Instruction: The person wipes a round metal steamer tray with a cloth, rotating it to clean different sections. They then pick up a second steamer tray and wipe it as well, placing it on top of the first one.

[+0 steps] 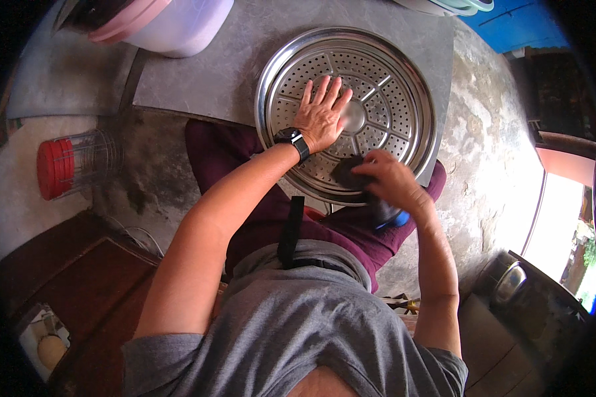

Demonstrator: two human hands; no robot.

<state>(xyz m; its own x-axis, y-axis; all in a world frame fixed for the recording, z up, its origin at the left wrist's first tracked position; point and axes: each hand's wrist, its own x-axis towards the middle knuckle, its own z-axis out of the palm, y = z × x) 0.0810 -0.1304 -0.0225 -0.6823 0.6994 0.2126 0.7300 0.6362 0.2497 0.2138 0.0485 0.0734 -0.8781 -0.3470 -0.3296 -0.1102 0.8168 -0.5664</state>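
Observation:
A round stainless-steel steamer tray (400, 116) with many small holes and raised ribs lies at the table's near edge, above my knees. My left hand (320, 119) rests palm down on its perforated face, left of the smooth centre disc, fingers spread; a black watch is on that wrist. My right hand (390, 176) grips a dark scouring pad (348, 172) against the tray's near right part. Hand and pad are somewhat blurred. A dark and blue object (392, 218), partly hidden, shows below the right hand.
The tray lies on a grey table (203, 79). A whitish tub with a pink rim (179, 30) stands at the back left, and pale green basins (447, 6) at the back right. A wire rack with red discs (57, 168) is at the left wall.

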